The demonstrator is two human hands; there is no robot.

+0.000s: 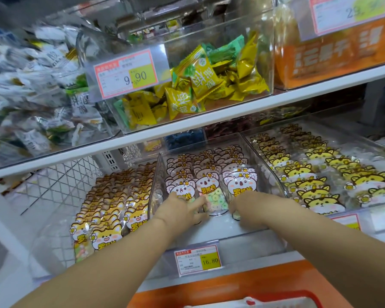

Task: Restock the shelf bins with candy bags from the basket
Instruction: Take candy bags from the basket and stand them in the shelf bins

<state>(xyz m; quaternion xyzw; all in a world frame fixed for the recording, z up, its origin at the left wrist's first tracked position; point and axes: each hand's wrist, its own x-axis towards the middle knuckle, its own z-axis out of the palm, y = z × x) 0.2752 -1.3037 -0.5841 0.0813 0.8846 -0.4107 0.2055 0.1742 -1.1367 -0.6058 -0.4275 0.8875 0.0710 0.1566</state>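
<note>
A clear middle bin on the lower shelf holds three rows of koala-topped candy bags standing upright. My left hand presses against the front bag of the left row, fingers spread over it. My right hand rests on the front bag of the right row, fingers curled down at its lower edge. The middle front bag shows pastel ring candies between my hands. The red basket peeks in at the bottom edge, below my arms.
A left bin holds orange cat-topped bags; a right bin holds yellow cat-topped bags. A price tag reading 16.80 sits on the bin front. On the shelf above stands a bin of yellow and green sachets tagged 9.90.
</note>
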